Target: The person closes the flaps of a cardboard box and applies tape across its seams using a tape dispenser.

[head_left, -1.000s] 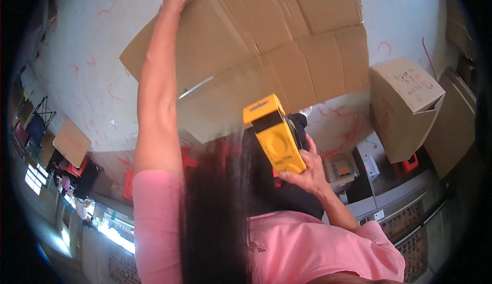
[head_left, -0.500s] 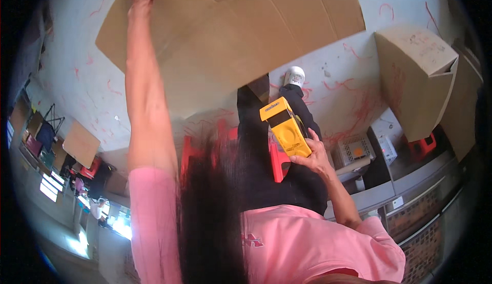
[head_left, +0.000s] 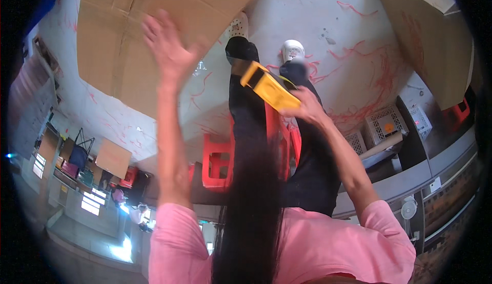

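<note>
My left hand is blurred by motion, its fingers spread over a large brown cardboard sheet; I cannot tell whether it touches. The sheet has creases and reaches past the picture's top edge. In my right hand is a yellow tape dispenser with a black gap near its front. Its front end points up and left, above my legs, and a short brown strip shows there. My right fingers wrap around its rear end.
A red plastic stool stands beside my legs. A folded cardboard box rises at the right, near white perforated crates. Red strands are scattered over the pale floor. A small fan stands at the lower right.
My left hand has come back from the top edge, its fingers now spread. The cardboard sheet appears shifted left and turned. The tape dispenser has moved up and left, tilting further left.
</note>
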